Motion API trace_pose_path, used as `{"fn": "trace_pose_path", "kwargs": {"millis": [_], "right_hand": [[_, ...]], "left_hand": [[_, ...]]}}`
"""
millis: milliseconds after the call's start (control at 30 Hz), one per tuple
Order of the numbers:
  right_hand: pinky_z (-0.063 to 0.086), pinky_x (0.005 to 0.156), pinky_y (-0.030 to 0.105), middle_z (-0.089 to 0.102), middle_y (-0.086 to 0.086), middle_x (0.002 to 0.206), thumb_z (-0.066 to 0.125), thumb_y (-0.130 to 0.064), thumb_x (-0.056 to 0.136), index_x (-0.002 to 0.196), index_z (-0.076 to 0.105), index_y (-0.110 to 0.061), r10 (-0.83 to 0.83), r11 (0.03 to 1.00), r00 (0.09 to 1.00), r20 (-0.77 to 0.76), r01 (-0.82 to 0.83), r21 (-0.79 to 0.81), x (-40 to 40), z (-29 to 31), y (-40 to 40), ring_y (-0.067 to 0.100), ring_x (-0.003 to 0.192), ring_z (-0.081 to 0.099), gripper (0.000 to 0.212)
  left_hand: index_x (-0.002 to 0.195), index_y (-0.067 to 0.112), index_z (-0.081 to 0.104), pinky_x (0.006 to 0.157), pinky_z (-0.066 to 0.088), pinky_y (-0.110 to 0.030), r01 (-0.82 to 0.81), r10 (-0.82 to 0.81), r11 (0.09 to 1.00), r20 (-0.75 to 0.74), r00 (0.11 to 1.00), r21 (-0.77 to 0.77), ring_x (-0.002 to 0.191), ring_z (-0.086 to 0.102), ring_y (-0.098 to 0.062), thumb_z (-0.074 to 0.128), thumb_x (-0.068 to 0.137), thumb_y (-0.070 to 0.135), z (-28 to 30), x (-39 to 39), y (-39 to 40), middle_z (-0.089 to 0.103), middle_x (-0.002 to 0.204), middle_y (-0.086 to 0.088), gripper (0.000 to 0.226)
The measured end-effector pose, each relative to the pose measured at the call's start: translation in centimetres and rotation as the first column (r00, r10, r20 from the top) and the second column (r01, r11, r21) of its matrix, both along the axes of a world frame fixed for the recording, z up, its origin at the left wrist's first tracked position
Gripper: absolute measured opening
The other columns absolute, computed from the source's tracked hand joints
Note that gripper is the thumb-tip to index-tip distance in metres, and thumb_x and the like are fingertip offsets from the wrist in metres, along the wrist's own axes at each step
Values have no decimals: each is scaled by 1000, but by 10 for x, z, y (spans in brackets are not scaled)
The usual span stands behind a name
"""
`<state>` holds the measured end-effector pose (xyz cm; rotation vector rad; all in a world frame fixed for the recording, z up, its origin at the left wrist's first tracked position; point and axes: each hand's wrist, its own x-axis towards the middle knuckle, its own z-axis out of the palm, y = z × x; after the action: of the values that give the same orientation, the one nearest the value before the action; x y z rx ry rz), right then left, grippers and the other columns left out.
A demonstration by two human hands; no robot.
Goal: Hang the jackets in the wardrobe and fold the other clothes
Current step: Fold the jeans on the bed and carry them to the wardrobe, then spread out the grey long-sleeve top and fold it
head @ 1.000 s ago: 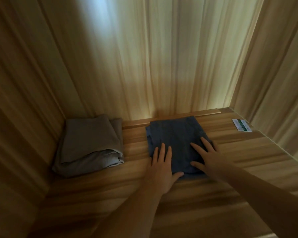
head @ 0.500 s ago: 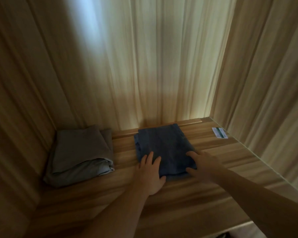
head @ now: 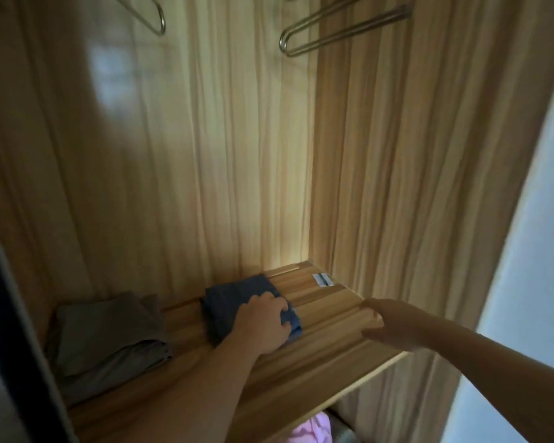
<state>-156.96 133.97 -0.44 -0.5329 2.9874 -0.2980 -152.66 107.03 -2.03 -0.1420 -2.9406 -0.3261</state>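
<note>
As if to settle it on the shelf [head: 333,302], left hand [head: 264,326] gripping blue cloth [head: 237,298], right hand [head: 387,324] released, gray pile [head: 109,327] beside.

Pale wood-grain shelf [head: 327,302] and wardrobe walls [head: 224,155], smooth, with a soft sheen. Matt blue cloth [head: 237,295], folded; matt grey-brown cloth [head: 109,327], folded, slightly creased. 2 bare metal hangers [head: 333,30], shiny. Small glossy card [head: 323,279]. Soft pink fabric [head: 311,431] below.
</note>
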Motion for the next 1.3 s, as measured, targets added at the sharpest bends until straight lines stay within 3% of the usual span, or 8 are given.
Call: {"fn": "trace_pose_path", "kwargs": {"millis": [200,300,400,767,900,1033,1167,1300], "right_hand": [[49,86,33,58,-4,119,57,-59,84,125,50,-32,-349,936,914,-208,328,-130,138,-12,53,17,100,60,50],[50,84,32,56,-8,116,54,-60,84,125,48,-36,-490,871,858,-152,475,-123,217,-28,65,11,91,56,47],[49,86,32,53,-10,114,55,-56,86,125,47,-36,-601,799,790,-123,587,-134,291,-33,76,12,99,54,45],[48,83,34,49,-9,124,53,-57,87,130,45,-33,-881,471,449,-147,861,-193,575,-43,101,12,101,53,50],[49,88,35,52,-5,119,57,-57,84,130,48,-30,-952,306,286,-111,920,-247,696,-56,82,15,102,58,54],[43,77,26,53,-12,108,59,-59,81,124,51,-34,-992,85,58,-114,967,-242,826,-73,42,6,88,51,50],[45,84,32,54,-5,116,62,-54,81,127,49,-31,-970,-235,-242,-4,948,-214,940,-103,-32,15,95,56,53],[47,91,37,53,0,120,63,-45,83,130,49,-26,-907,-421,-417,53,896,-141,1012,-121,-117,21,107,56,52]], "left_hand": [[115,28,61,92,45,-38,259,-248,961,-112,962,96,113,53,-20,58,82,40,-20,53,45,59,120,7,36],[111,26,62,88,46,-36,402,-391,905,-100,915,140,107,57,-20,59,81,38,-32,89,68,61,113,5,32],[107,23,63,87,46,-36,549,-541,821,-93,836,160,102,58,-21,60,81,33,-35,123,96,60,110,2,28],[123,34,53,92,44,-35,813,-815,571,-34,578,113,117,49,-14,54,85,46,-40,316,197,51,129,12,40],[124,34,53,96,42,-34,911,-914,406,11,406,78,125,45,-14,54,86,44,-44,406,226,49,133,12,39],[121,34,54,91,44,-33,973,-985,174,15,174,149,120,49,-16,54,86,43,-49,503,257,52,126,9,37],[117,35,55,90,48,-34,972,-988,-109,80,-129,209,111,55,-15,57,85,43,-78,605,262,52,125,11,34],[122,33,55,90,48,-35,927,-929,-311,138,-343,210,116,53,-17,59,83,45,-100,694,238,51,129,8,41]]}}
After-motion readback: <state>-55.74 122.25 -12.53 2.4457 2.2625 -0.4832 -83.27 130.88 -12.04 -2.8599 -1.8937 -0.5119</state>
